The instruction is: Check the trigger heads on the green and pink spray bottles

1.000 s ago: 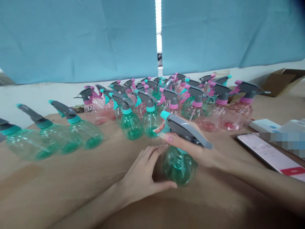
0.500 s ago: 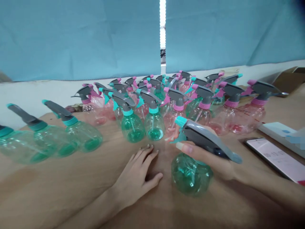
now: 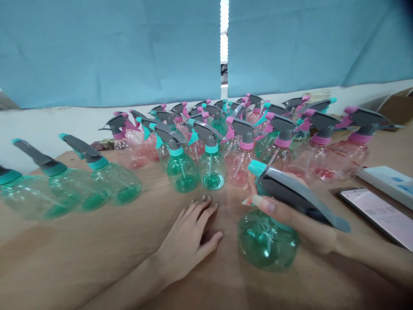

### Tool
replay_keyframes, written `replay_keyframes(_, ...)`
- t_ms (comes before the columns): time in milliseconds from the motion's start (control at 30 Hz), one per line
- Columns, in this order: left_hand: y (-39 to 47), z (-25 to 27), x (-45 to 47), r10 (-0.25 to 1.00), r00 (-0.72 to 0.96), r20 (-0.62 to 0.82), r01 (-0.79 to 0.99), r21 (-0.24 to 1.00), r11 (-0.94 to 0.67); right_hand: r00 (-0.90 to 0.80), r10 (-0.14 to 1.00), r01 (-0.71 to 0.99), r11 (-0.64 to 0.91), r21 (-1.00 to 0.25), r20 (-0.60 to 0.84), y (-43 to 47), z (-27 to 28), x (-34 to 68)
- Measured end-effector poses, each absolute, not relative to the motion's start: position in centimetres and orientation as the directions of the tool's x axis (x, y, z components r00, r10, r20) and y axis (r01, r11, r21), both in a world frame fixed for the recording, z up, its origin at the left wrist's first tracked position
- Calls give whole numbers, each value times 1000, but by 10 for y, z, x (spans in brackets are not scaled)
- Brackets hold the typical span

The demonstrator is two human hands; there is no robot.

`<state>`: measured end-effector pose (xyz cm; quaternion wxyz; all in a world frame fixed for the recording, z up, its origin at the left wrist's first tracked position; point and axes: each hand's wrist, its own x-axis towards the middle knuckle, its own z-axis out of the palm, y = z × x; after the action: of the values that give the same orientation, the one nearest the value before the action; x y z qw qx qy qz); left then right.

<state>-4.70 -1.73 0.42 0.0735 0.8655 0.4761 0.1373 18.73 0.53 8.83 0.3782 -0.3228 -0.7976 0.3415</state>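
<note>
My right hand (image 3: 290, 219) is wrapped round the neck and trigger of a green spray bottle (image 3: 267, 245) with a grey head and turquoise nozzle. The bottle is tilted, its nozzle pointing away to the left; whether its base touches the table is hard to tell. Flat on the wooden table (image 3: 106, 258) lies my left hand (image 3: 189, 239), fingers stretched and holding nothing. Just beyond its fingertips stand two green spray bottles (image 3: 183, 172) with turquoise collars. Pink spray bottles (image 3: 238, 165) are close behind the held one.
Several more pink and green bottles crowd the back of the table. Three green bottles (image 3: 116, 185) stand at the left. A phone (image 3: 380, 215) and a white box (image 3: 387, 183) lie at the right. Behind hangs a blue curtain (image 3: 112, 51) with a narrow bright gap.
My right hand has brought the green spray bottle slightly nearer and to the right. My left hand stays flat on the table. The whole view has shifted slightly.
</note>
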Motion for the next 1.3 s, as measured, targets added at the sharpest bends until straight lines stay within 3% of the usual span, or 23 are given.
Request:
replay_keyframes(267, -17, 3, -47, 840, 513, 179, 799, 259, -543, -489, 755, 121, 554, -824, 436, 6, 79, 183)
replay_keyframes(567, -18, 3, -47, 848, 513, 137, 815, 233, -530, -530, 787, 126, 440, -889, 315, 7, 79, 183)
replay_keyframes(1167, -16, 1, -47, 827, 542, 152, 814, 150, -561, -437, 866, 258, 380, -888, 243, 7, 66, 183)
replay_keyframes(1300, -17, 0, -48, 821, 548, 160, 812, 137, -568, -453, 862, 217, 356, -909, 229, 5, 68, 183)
